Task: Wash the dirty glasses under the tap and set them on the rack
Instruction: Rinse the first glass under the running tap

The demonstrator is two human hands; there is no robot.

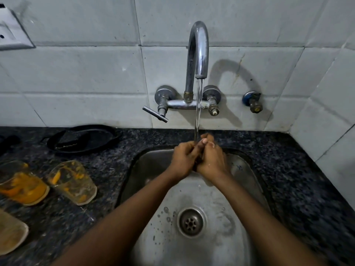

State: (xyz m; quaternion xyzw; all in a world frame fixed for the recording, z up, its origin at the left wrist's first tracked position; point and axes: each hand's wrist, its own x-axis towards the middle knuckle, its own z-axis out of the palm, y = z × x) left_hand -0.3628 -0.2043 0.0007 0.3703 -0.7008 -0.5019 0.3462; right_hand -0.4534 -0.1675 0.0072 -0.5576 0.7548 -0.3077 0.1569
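Under the running tap (pixel 197 52), the left hand (pixel 183 160) and right hand (pixel 211 162) press together over the sink (pixel 153 169), fingers curled around each other; whether they grasp anything between them is hidden. 2 dirty glasses (pixel 72 182) with orange residue stand on the bench (pixel 107 160) at left, a 3rd (pixel 10 232) cut off by the edge. A dark pan (pixel 82 138) sits behind

Left-edge glass (pixel 11 230) cropped; contents perhaps dried residue.
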